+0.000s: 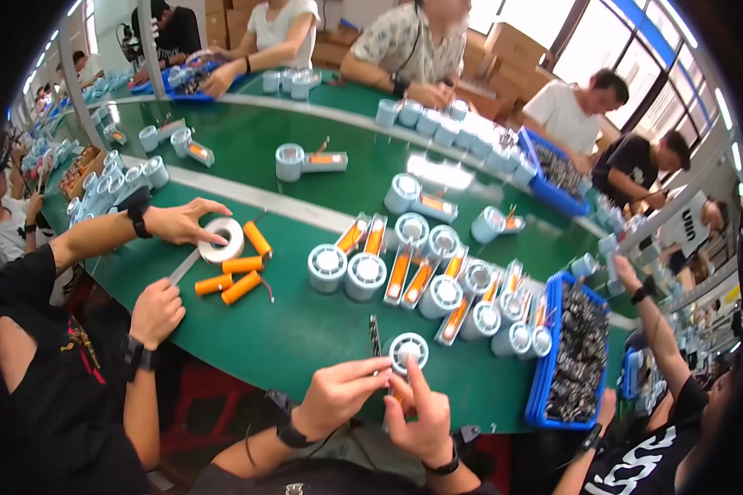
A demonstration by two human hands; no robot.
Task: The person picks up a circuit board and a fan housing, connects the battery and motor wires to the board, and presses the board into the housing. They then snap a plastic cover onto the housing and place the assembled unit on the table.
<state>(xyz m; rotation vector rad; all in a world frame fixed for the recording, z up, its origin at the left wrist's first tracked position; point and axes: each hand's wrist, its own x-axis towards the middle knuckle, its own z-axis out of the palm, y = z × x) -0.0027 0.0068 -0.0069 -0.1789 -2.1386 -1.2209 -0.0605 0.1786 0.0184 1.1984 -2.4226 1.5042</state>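
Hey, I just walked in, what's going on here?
The camera wearer's right hand has a finger on the round face of a pale blue housing; the left hand is close beside it, and what it holds, if anything, is unclear. More such housings stand ahead, left of a blue tray of small dark parts. Further left, a co-worker handles white tape beside orange cylinders.

At the near edge of the table (297, 351), you have one pale-blue housing (409, 353) in front of you. Past it you can count about ten more in a cluster (327, 266), partly overlapping. To your left lie four orange cylinders (243, 264) and one white tape roll (233, 249). At the table's right edge you have one blue tray (557, 421), its dark parts (578, 351) beyond counting.
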